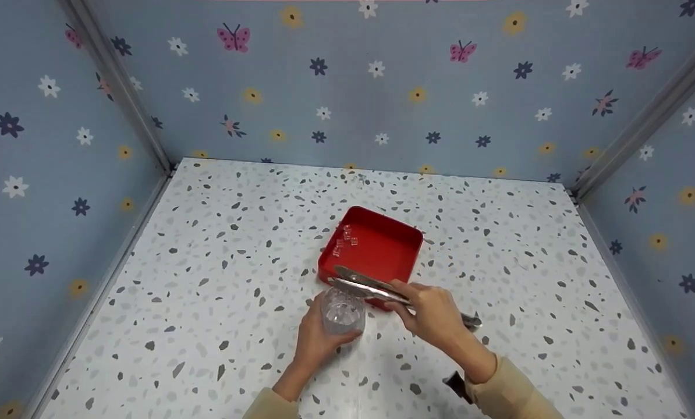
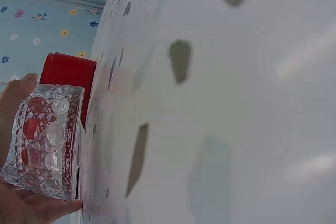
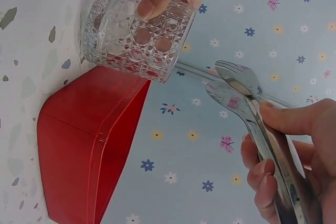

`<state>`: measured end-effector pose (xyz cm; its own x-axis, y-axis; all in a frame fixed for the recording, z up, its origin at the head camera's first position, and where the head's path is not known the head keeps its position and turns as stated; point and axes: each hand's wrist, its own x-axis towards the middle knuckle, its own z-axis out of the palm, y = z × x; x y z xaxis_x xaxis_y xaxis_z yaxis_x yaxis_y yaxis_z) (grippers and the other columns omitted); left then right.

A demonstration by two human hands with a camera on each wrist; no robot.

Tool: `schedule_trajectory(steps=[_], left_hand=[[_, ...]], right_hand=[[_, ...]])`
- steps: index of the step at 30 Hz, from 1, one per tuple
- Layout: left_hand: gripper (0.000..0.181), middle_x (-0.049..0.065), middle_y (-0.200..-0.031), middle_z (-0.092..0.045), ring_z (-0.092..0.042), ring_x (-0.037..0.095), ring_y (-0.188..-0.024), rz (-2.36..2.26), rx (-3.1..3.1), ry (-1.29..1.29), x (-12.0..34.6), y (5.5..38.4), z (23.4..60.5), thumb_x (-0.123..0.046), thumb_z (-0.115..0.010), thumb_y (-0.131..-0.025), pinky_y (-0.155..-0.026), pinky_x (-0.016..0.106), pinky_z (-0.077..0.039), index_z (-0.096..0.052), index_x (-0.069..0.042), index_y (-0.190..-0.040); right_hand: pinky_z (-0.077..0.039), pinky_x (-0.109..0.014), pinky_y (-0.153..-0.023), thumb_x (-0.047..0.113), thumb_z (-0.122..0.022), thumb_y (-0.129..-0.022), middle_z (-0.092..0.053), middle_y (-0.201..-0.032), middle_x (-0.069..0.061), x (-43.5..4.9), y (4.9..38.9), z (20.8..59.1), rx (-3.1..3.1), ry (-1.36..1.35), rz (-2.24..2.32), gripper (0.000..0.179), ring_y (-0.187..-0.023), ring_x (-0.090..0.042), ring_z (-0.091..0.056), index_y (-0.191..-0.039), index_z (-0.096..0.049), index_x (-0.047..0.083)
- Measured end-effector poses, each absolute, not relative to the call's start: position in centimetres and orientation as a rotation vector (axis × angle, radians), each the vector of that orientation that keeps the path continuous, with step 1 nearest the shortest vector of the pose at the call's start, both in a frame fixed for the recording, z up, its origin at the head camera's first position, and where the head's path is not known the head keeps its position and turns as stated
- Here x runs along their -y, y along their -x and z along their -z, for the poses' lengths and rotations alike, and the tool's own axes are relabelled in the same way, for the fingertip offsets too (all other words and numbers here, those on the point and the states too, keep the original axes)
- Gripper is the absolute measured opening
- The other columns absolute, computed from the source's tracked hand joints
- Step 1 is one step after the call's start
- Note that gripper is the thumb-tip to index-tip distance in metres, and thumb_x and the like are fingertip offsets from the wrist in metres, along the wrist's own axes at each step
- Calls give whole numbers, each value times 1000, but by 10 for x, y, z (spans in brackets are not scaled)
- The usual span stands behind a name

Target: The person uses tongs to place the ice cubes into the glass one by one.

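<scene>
My left hand (image 1: pixel 314 336) grips a clear, cut-pattern glass (image 1: pixel 344 313) around its side, thumb on one side and fingers on the other. Inside the glass, clear shiny pieces show from above. Metal serving tongs (image 1: pixel 373 289) are in my right hand (image 1: pixel 436 313), thumb on one arm and fingers round the other. The tongs' tips (image 3: pixel 231 80) stand slightly apart over the glass's far rim, with nothing visible between them. Just beyond the glass is a square red tray (image 1: pixel 391 247), with several small clear cubes (image 1: pixel 346 235) toward its left side.
A dark object (image 1: pixel 458 386) lies by the right sleeve, partly covered by it. The speckled white tabletop (image 1: pixel 219 279) is bounded by blue floral panels (image 1: pixel 376 99) at the back and both sides.
</scene>
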<state>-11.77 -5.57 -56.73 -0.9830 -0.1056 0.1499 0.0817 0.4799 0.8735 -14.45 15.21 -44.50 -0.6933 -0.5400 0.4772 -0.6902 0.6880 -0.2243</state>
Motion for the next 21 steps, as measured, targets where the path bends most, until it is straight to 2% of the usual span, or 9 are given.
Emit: schedule_trajectory(steps=[9, 14, 21], left_hand=[[97, 8, -123, -47, -43, 24, -114, 1517, 2561, -32, 55, 118, 567, -42, -81, -55, -94, 39, -36, -32, -9, -131], [96, 10, -120, -50, -47, 25, -110, 1479, 2546, -9, 56, 118, 569, -47, -80, -54, -91, 39, -39, -34, -6, -128], [97, 13, -118, -51, -48, 26, -108, 1453, 2554, -16, 56, 118, 569, -49, -80, -53, -89, 41, -41, -35, -4, -127]], right_hand=[[-39, -26, -45, 25, -71, -75, -62, -71, 0, -154, 147, 445, 2595, -899, -516, 32, -48, -10, -46, -102, -60, 14], [-41, -29, -45, 28, -70, -75, -63, -73, 0, -156, 151, 443, 2591, -873, -491, 33, -50, -12, -49, -103, -61, 13], [-38, -26, -43, 29, -72, -73, -59, -67, 2, -158, 159, 441, 2610, -852, -456, 35, -48, -11, -45, -101, -61, 11]])
